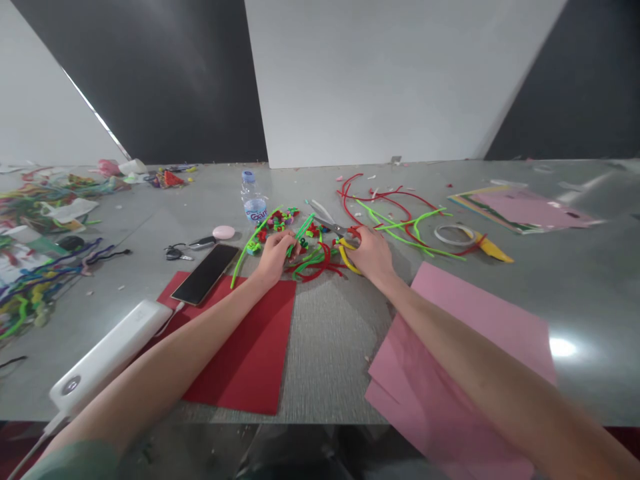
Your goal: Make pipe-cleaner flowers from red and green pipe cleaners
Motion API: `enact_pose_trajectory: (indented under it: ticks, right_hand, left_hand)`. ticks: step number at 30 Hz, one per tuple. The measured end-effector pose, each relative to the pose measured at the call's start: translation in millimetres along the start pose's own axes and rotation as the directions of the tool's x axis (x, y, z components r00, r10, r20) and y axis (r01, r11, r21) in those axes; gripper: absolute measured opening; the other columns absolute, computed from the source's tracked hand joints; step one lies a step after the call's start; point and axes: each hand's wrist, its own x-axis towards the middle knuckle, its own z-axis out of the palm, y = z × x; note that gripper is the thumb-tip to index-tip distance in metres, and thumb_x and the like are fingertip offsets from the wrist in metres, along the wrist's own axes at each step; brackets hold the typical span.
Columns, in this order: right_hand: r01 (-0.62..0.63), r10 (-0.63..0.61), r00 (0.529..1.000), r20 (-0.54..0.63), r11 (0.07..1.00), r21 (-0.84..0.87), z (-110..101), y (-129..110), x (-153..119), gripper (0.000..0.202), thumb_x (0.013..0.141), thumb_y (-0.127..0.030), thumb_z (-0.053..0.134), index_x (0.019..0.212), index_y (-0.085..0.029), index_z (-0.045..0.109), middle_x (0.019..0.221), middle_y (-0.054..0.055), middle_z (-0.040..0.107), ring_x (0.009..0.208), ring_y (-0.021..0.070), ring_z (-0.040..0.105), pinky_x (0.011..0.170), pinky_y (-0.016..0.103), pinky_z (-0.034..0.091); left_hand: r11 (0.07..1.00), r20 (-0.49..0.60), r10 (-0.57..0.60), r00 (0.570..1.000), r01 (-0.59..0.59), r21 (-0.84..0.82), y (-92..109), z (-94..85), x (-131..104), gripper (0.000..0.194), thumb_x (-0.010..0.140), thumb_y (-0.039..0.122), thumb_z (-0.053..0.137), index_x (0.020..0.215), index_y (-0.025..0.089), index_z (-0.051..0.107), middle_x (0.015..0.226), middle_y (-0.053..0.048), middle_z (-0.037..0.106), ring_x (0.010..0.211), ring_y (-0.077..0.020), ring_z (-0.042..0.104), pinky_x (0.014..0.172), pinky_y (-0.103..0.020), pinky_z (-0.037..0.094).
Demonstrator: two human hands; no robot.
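Observation:
My left hand (280,252) is closed around several green pipe cleaners (305,228), whose ends stick up past the fingers. In my right hand (373,253) is a pair of scissors (340,230) with red and yellow handles. The scissor blades are parted and point left, close to the tips of the green pipe cleaners. Below and between the hands lie curled red pipe cleaners (323,263) mixed with green ones. A pile of small red and green twisted pieces (287,215) sits just behind my left hand.
Red paper (245,353), a phone (206,273) and a white power bank (110,353) lie at left. Pink sheets (480,307) lie under my right arm. Behind stand a water bottle (254,200) and loose red and green pipe cleaners (400,223), with a tape roll (455,235) beside them.

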Motion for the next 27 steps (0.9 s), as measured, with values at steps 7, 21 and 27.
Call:
enact_pose_trajectory:
  ticks: [7,21,27]
  right_hand:
    - [-0.094,0.091,0.994,0.052,0.994,0.051,-9,-8,-3,0.036,0.092,-0.051,0.076,0.114,-0.023,0.078,0.108,0.01,0.082,0.099,0.0313,0.074,0.077,0.036,0.048]
    - [-0.075,0.075,0.992,0.1,0.997,-0.005,-19,-15,-2,0.047,0.094,-0.067,0.067,0.08,-0.023,0.073,0.077,0.008,0.074,0.067,0.0214,0.058,0.061,0.033,0.024]
    - [-0.037,0.037,0.999,0.001,0.986,0.163,-14,-2,0,0.062,0.092,-0.081,0.055,0.068,-0.024,0.052,0.063,0.001,0.055,0.06,0.0158,0.04,0.061,0.032,0.023]
  left_hand:
    - [0.999,0.027,0.027,0.999,-0.028,0.015,-3,-0.8,1,0.015,0.075,0.026,0.06,0.067,0.022,0.049,0.06,0.0,0.053,0.059,-0.0126,0.048,0.052,-0.024,0.035]
    - [0.997,0.072,0.083,0.994,-0.083,-0.003,0,-1.5,-1,0.019,0.077,0.027,0.061,0.066,0.023,0.045,0.059,0.002,0.049,0.057,-0.0125,0.047,0.053,-0.024,0.036]
    - [0.956,0.152,0.172,0.973,-0.202,0.214,2,-1.5,-4,0.017,0.082,0.026,0.054,0.067,0.022,0.047,0.063,0.001,0.055,0.062,-0.0146,0.049,0.063,-0.028,0.038]
